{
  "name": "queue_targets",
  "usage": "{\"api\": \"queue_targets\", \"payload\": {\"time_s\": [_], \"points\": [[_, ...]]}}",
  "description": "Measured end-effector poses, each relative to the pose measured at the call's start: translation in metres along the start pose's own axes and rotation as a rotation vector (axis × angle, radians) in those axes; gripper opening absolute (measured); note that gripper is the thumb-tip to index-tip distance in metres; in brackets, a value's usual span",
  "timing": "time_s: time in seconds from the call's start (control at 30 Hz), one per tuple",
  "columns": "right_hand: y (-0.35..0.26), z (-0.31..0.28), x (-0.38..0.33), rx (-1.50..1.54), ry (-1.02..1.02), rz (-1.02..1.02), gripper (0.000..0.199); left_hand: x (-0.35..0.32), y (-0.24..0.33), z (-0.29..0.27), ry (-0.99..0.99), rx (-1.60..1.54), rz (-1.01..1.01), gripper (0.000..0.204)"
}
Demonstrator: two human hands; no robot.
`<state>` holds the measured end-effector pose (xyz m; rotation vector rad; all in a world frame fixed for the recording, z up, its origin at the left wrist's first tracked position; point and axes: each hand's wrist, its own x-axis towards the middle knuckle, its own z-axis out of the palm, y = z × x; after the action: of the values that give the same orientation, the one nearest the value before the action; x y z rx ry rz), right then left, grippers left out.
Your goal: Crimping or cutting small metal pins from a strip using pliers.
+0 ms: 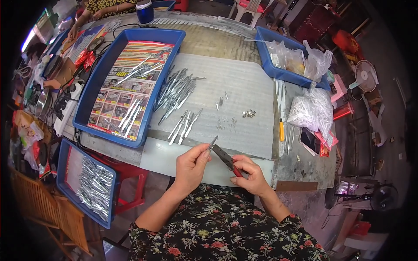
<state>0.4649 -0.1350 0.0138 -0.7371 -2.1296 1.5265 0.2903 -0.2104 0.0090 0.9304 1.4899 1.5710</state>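
My left hand (191, 167) pinches a small slender metal piece (214, 140), its tip pointing up and away from me. In my right hand (253, 175) is a pair of pliers (224, 158) with dark jaws and red handles. The jaws are at the metal piece, close to my left fingertips; whether they grip it I cannot tell. Beyond my hands lies a white foam sheet (248, 82). On it are a heap of slim silvery metal parts (179, 89), several more parts (185, 127) nearer me, tiny clear-looking bits (226, 125) and a small cluster of metal bits (249, 113).
A blue tray (149, 82) lined with printed paper holds metal parts at left; a lower blue tray (64, 174) holds many more. At right are a blue bin (272, 69) with plastic bags, a bag of white pieces (305, 111), a yellow-handled tool (281, 130) and a phone (308, 141). Another person's arm (80, 22) shows far left.
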Motion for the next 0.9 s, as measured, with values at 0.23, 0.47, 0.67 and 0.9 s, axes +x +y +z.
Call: {"api": "queue_targets", "payload": {"time_s": [0.23, 0.47, 0.67, 0.9], "points": [[-0.0033, 0.0003, -0.0002, -0.009, -0.013, -0.019, 0.026, -0.0009, -0.0005, 0.0009, 0.031, 0.024, 0.028, 0.017], [-0.003, 0.001, -0.0012, -0.046, -0.014, -0.033, 0.026, -0.0017, -0.0051, 0.0016, 0.049, 0.077, 0.085, 0.017], [-0.001, 0.0008, -0.0021, -0.102, -0.005, -0.053, 0.026, -0.002, -0.0053, 0.0002, 0.046, 0.102, 0.076, 0.017], [-0.0018, -0.0019, 0.0017, -0.306, 0.006, -0.215, 0.021, -0.0062, -0.0038, 0.0, 0.047, 0.19, 0.154, 0.016]]}}
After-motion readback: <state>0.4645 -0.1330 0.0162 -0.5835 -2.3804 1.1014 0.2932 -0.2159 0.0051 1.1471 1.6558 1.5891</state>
